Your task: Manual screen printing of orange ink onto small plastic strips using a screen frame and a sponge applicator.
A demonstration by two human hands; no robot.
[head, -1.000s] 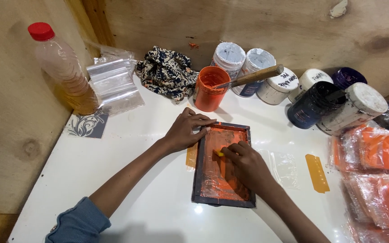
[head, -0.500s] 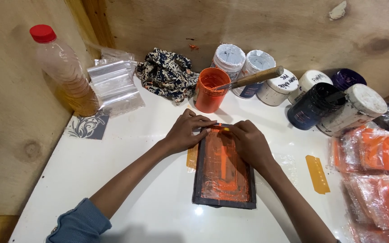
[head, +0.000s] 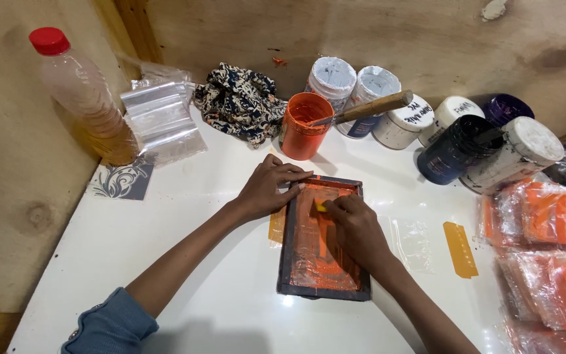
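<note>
**Hands on the orange frame**

The white table holds a dark frame smeared orange. The left hand lies flat on its top-left edge. The right hand seems to pinch a small yellow scraper inside it.

One head-worn camera looks steeply down, close over a white table toward a wooden wall.

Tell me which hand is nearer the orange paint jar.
Left. The left hand rests on the frame's top-left corner, just below the orange paint jar; the right hand sits lower, over the screen.
</note>
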